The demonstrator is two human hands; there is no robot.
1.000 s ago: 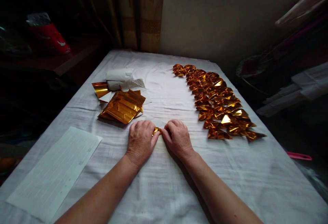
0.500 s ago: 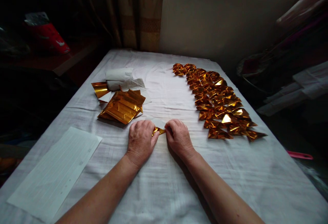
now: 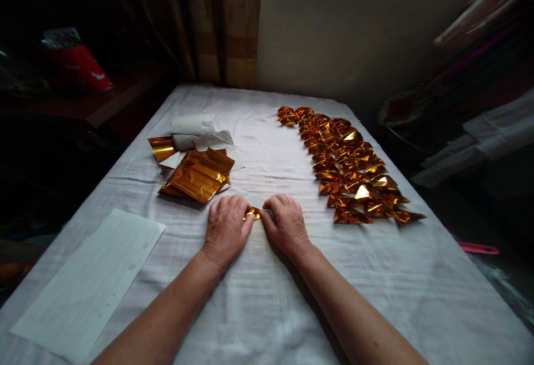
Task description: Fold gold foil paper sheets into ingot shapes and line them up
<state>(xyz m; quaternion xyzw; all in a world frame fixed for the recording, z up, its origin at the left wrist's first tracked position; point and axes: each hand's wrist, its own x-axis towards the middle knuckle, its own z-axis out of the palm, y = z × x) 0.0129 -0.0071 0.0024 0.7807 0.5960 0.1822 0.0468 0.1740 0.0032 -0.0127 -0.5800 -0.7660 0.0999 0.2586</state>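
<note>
A small piece of gold foil paper (image 3: pixel 252 213) lies on the white cloth-covered table (image 3: pixel 267 276), pinched between both my hands. My left hand (image 3: pixel 226 227) grips its left side with fingers curled over it. On the other side my right hand (image 3: pixel 285 223) holds it, fingers closed. Most of the piece is hidden under my fingers. A loose stack of flat gold foil sheets (image 3: pixel 198 173) lies just beyond my left hand. Several folded gold foil pieces (image 3: pixel 349 164) form rows to the right of my right hand.
A white lined paper sheet (image 3: pixel 89 281) lies at the near left of the table. A white paper roll (image 3: pixel 192 129) lies behind the foil stack. A curtain (image 3: pixel 221 25) hangs behind the table. A red object (image 3: pixel 81 64) sits in the dark at far left.
My hands stay on the gold piece, with fingers shifting slightly along it. The view has drifted a little, so everything sits slightly further left.
</note>
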